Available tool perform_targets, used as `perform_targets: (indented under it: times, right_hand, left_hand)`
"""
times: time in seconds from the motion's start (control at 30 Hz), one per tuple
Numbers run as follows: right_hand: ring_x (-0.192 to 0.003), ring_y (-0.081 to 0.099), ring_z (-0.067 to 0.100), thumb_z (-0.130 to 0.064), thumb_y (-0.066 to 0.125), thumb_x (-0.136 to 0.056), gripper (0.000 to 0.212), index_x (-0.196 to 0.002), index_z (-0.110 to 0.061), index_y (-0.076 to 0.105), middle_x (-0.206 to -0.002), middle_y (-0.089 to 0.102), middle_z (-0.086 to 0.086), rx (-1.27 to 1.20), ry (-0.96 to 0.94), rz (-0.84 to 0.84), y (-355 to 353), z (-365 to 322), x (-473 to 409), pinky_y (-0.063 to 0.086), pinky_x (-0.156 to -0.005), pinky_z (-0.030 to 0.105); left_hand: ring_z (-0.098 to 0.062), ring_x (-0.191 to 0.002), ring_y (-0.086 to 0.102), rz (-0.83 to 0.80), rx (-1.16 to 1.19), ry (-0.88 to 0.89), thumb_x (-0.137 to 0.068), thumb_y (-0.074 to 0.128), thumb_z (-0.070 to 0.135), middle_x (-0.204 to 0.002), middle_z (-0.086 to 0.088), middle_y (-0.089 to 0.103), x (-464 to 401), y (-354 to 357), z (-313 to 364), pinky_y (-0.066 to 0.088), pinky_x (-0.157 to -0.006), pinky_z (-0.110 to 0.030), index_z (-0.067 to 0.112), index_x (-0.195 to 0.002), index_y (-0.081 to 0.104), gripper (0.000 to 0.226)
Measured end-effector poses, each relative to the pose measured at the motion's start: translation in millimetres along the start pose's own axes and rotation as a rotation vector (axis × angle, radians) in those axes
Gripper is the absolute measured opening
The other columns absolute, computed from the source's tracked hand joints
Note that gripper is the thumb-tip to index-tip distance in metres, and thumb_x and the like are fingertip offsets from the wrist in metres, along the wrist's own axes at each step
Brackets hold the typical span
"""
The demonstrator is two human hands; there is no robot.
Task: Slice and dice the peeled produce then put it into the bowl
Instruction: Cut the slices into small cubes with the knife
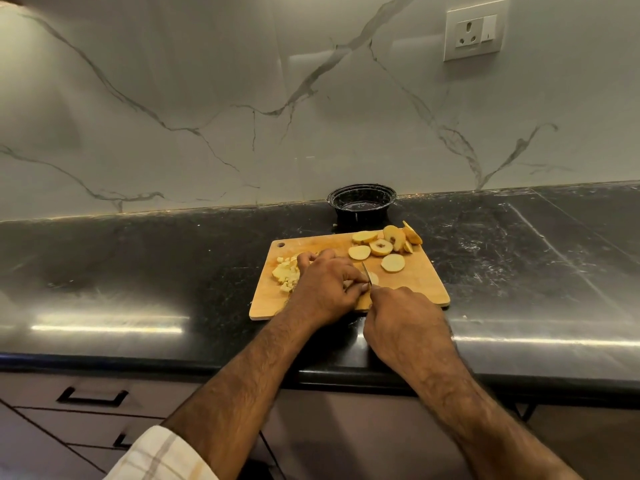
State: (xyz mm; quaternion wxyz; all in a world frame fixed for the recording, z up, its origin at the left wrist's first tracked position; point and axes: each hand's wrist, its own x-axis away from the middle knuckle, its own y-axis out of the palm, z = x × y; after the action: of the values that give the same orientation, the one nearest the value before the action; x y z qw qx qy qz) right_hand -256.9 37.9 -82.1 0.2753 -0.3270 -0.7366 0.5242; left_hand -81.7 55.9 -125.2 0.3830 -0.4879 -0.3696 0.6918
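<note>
A wooden cutting board (pixel 419 289) lies on the black counter. Several pale round slices (pixel 381 247) lie at its far right corner, and a pile of small diced pieces (pixel 286 273) sits at its left. My left hand (pixel 325 289) has its fingers curled down on a slice (pixel 374 278) near the board's middle. My right hand (pixel 403 322) grips a knife (pixel 367 273) whose blade stands against that slice. The knife handle is hidden inside my fist. A black bowl (pixel 362 204) stands behind the board by the wall; nothing shows in it.
The black stone counter (pixel 138 271) stretches left and right of the board. A marble backsplash rises behind it, with a wall socket (pixel 476 29) at the upper right. Drawers with dark handles (pixel 92 396) sit below the counter's front edge.
</note>
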Motion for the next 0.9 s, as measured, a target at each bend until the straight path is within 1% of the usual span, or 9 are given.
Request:
perform_targets:
  times: [0.07, 0.17, 0.3, 0.4, 0.5, 0.57, 0.67, 0.77, 0.9]
  right_hand:
    - [-0.09, 0.05, 0.02, -0.031, 0.055, -0.101, 0.025, -0.124, -0.024, 0.059, -0.102, 0.054, -0.002, -0.003, -0.002, -0.011, -2, 0, 1, 0.044, -0.077, 0.035]
    - [-0.09, 0.051, 0.02, -0.032, 0.053, -0.102, 0.026, -0.126, -0.023, 0.059, -0.106, 0.059, -0.001, -0.008, -0.014, 0.002, 1, 4, 11, 0.045, -0.077, 0.034]
    - [-0.091, 0.052, 0.019, -0.036, 0.053, -0.102, 0.031, -0.13, -0.025, 0.057, -0.1, 0.055, -0.003, 0.026, -0.025, -0.003, 4, 11, 27, 0.047, -0.079, 0.034]
    - [-0.087, 0.057, 0.016, -0.038, 0.047, -0.105, 0.027, -0.126, -0.028, 0.06, -0.097, 0.061, -0.004, -0.038, -0.04, 0.121, 0, 19, 35, 0.051, -0.077, 0.035]
    - [-0.085, 0.059, 0.014, -0.042, 0.042, -0.108, 0.036, -0.138, -0.029, 0.054, -0.101, 0.067, -0.004, -0.071, -0.062, 0.219, -1, 19, 35, 0.048, -0.072, 0.031]
    - [-0.086, 0.059, 0.015, -0.043, 0.041, -0.108, 0.04, -0.144, -0.028, 0.051, -0.106, 0.069, -0.002, -0.064, -0.063, 0.213, 2, 17, 31, 0.048, -0.072, 0.031]
    - [-0.083, 0.054, 0.017, -0.041, 0.041, -0.108, 0.037, -0.14, -0.028, 0.052, -0.108, 0.068, 0.001, -0.053, -0.067, 0.199, 6, 11, 23, 0.045, -0.07, 0.031]
    - [-0.086, 0.052, 0.018, -0.039, 0.044, -0.107, 0.036, -0.139, -0.026, 0.051, -0.112, 0.066, 0.002, -0.05, -0.061, 0.131, 8, 7, 11, 0.043, -0.073, 0.032]
    - [-0.09, 0.054, 0.021, -0.037, 0.047, -0.104, 0.035, -0.136, -0.026, 0.055, -0.114, 0.066, 0.003, -0.041, -0.047, 0.106, 8, 2, -2, 0.05, -0.081, 0.035]
  left_hand:
    - [-0.004, -0.113, 0.043, -0.003, -0.028, -0.005, -0.099, 0.064, 0.05, -0.113, 0.023, 0.069, 0, -1, 2, 0.023, -0.106, -0.05, 0.039, -0.113, 0.078, 0.023]
    - [-0.005, -0.115, 0.045, 0.007, -0.052, -0.003, -0.098, 0.063, 0.053, -0.116, 0.024, 0.07, 0, 0, 2, 0.024, -0.106, -0.052, 0.041, -0.113, 0.077, 0.024]
    - [-0.004, -0.114, 0.045, 0.015, -0.025, -0.017, -0.097, 0.065, 0.053, -0.115, 0.025, 0.07, 0, 2, 2, 0.024, -0.106, -0.051, 0.042, -0.112, 0.077, 0.022]
    - [-0.003, -0.114, 0.046, 0.033, 0.002, 0.013, -0.097, 0.067, 0.049, -0.113, 0.025, 0.071, 5, 1, -3, 0.021, -0.106, -0.047, 0.042, -0.112, 0.077, 0.02]
    - [-0.003, -0.12, 0.045, 0.111, 0.025, 0.033, -0.094, 0.07, 0.046, -0.117, 0.025, 0.07, 8, 0, -9, 0.019, -0.105, -0.043, 0.037, -0.107, 0.078, 0.017]
    - [-0.003, -0.121, 0.043, 0.14, 0.029, 0.028, -0.093, 0.072, 0.046, -0.117, 0.024, 0.069, 8, -2, -11, 0.019, -0.102, -0.04, 0.036, -0.105, 0.079, 0.017]
    - [-0.004, -0.116, 0.044, 0.112, 0.01, 0.036, -0.094, 0.07, 0.047, -0.114, 0.025, 0.069, 6, -1, -11, 0.022, -0.101, -0.042, 0.036, -0.106, 0.079, 0.019]
    - [-0.004, -0.11, 0.044, 0.105, 0.013, 0.03, -0.094, 0.067, 0.049, -0.107, 0.026, 0.07, 5, 1, -12, 0.023, -0.101, -0.044, 0.036, -0.105, 0.08, 0.021]
    - [-0.003, -0.108, 0.044, 0.105, -0.018, 0.035, -0.094, 0.065, 0.052, -0.103, 0.026, 0.07, 2, 2, -14, 0.022, -0.099, -0.045, 0.037, -0.102, 0.08, 0.023]
